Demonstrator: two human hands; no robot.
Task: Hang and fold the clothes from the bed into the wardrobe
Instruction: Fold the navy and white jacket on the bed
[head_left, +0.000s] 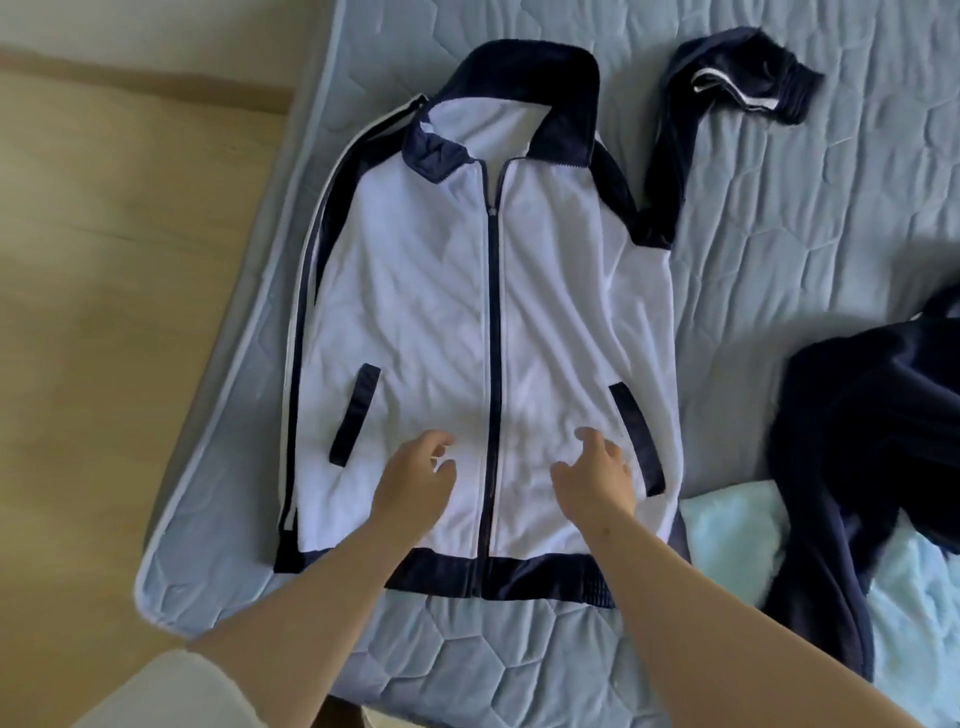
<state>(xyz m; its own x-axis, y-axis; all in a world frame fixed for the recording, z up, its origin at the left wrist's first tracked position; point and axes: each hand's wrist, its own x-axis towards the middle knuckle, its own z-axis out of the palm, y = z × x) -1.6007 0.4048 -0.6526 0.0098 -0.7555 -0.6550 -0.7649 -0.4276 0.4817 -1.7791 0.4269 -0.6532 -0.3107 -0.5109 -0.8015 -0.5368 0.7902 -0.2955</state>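
A white track jacket (426, 291) with navy collar, sleeves and hem lies face up and zipped on the quilted blue mattress (779, 218). One sleeve lies straight along its left side; the other sleeve (670, 150) stretches up and away to the right. My left hand (415, 483) hovers over or rests on the lower front, left of the zip, fingers loosely curled and holding nothing. My right hand (597, 478) is right of the zip near the navy pocket trim, fingers relaxed, gripping nothing.
A dark navy garment (872, 441) lies crumpled at the right on a light blue towel or blanket (727, 530). The mattress corner (156, 587) is at the lower left, with wooden floor (104, 312) beyond it.
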